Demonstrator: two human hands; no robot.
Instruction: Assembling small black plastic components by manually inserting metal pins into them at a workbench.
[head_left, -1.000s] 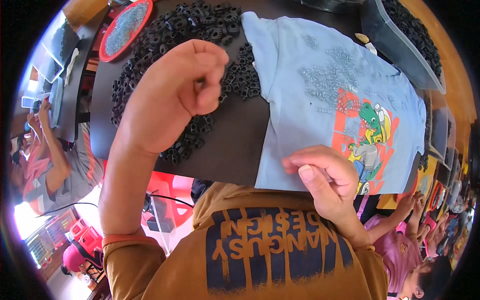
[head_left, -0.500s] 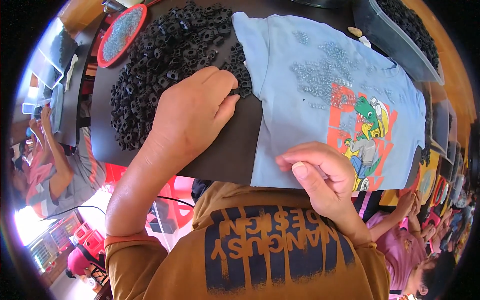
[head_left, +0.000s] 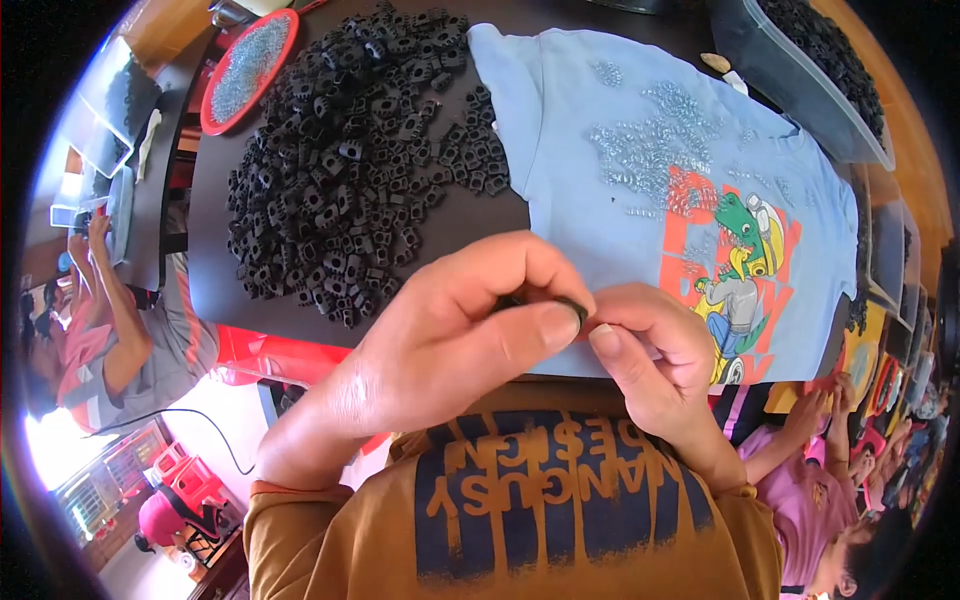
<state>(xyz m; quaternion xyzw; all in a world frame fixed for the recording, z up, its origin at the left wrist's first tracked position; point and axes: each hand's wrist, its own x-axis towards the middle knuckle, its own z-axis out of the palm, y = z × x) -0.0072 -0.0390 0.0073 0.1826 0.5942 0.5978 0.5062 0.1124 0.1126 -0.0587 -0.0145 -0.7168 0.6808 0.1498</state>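
Observation:
My left hand (head_left: 470, 325) is closed in a pinch around a small black plastic part (head_left: 575, 308), mostly hidden by the thumb and fingers. Right beside it, my right hand (head_left: 655, 350) has its thumb and forefinger brought together. Whatever lies in that pinch is too small to make out. Both hands meet above the table's near edge. To the left spreads a heap of black plastic parts (head_left: 330, 180). On the right, a light blue T-shirt (head_left: 570, 210) with a dinosaur print lies flat, and many small metal springs (head_left: 650, 135) are scattered over it.
A red plate (head_left: 208, 112) full of springs stands at the far left of the dark table (head_left: 225, 190). At the far right is a clear plastic bin (head_left: 800, 95) holding more black parts. Other people sit at both sides, with a co-worker's hands (head_left: 825, 405) at the right.
My left hand has come back from the black heap toward my right hand, with a black part now in its fingers. The right hand has hardly moved.

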